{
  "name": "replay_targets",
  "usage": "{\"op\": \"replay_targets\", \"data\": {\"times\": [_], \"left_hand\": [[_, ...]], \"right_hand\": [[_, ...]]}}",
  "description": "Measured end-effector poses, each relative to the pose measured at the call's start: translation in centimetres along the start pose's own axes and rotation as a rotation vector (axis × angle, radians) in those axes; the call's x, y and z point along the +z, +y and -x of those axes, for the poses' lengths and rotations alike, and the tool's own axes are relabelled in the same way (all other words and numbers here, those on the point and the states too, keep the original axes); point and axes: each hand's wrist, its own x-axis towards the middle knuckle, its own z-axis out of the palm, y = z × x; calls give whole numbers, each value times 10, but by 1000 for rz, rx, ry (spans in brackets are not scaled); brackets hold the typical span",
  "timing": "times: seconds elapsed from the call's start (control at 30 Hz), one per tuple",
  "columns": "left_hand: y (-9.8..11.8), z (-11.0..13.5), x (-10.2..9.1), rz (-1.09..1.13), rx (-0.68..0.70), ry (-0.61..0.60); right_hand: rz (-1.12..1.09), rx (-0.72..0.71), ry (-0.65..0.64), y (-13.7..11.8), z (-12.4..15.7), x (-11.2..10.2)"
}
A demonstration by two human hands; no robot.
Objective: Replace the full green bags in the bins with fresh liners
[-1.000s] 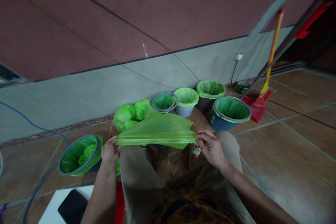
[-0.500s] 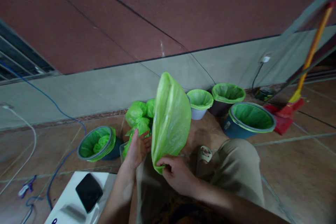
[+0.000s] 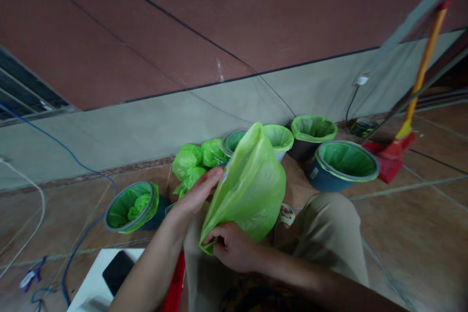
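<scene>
A light green plastic bag (image 3: 252,190) stands puffed out in front of my lap, its upper end slanting away to the right. My right hand (image 3: 234,248) is closed on the bag's lower left corner, fingers pinching the gathered film. At the bag's left edge is my left hand (image 3: 201,190), stretched out flat against or just beside the film; the bag hides some of its fingers. Beyond the left hand, knotted green bags (image 3: 188,161) lie piled on the floor by the wall.
Bins lined with green bags stand around: a blue bin (image 3: 329,178), a dark bin (image 3: 302,148) and a tilted bin (image 3: 157,212) at left. A phone (image 3: 117,270) lies on a white surface (image 3: 93,273). A red dustpan (image 3: 389,163) and cables are nearby.
My left hand has moved up and right to the bag's edge. My right hand has shifted slightly left and down, and the bag now leans more to the right.
</scene>
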Motion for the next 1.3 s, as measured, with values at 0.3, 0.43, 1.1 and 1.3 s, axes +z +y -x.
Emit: {"op": "replay_targets", "data": {"times": [0.3,0.43,1.1,1.3], "left_hand": [[-7,17,34,-203,-28,-166],[-8,15,38,-518,36,-187],[-85,95,-80,451,-259,668],[-98,126,-74,478,-286,656]], "right_hand": [[24,-35,-103,-2,-8,-1],[25,-42,-86,-1,-15,3],[391,108,650,86,-16,-105],[329,245,423,85,-74,-126]]}}
